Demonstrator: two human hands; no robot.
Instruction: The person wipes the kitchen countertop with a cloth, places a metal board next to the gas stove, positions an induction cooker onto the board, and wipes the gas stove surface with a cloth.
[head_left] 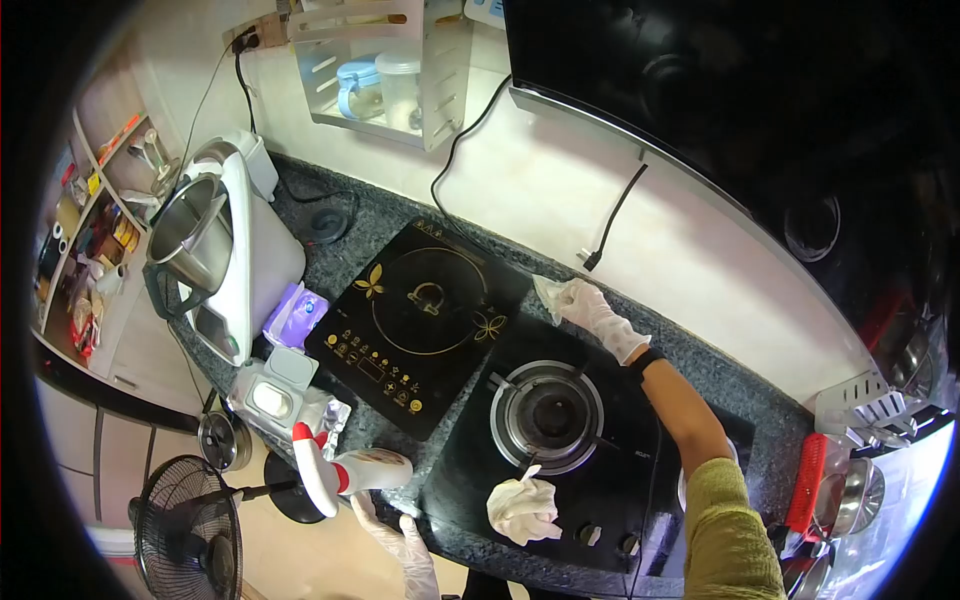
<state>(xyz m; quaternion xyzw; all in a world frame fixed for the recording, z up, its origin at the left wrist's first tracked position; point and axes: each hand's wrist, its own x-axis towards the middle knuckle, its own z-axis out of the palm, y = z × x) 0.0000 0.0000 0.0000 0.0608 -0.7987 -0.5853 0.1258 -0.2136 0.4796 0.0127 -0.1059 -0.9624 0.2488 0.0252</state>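
Observation:
My right hand (pixel 588 308), in a thin translucent glove, is closed on a pale wipe (pixel 549 294) at the back edge of the black gas stove (pixel 460 480), beside the induction cooktop's right corner. My left hand (pixel 400 548), gloved too, is at the counter's front edge with thumb and fingers apart and nothing between them. Just above it, a white spray bottle with a red and white head (pixel 370 469) lies on the counter. A crumpled white cloth (pixel 523 510) rests on the stove in front of the round burner (pixel 548 415).
The black induction cooktop (pixel 420 310) lies left of the stove. Farther left are a purple wipes pack (pixel 295 315), a white container (pixel 270 398) and a food processor (pixel 260 240). A fan (pixel 187 530) stands below left. A red brush (pixel 807 483) and metal bowls (pixel 858 497) are at right.

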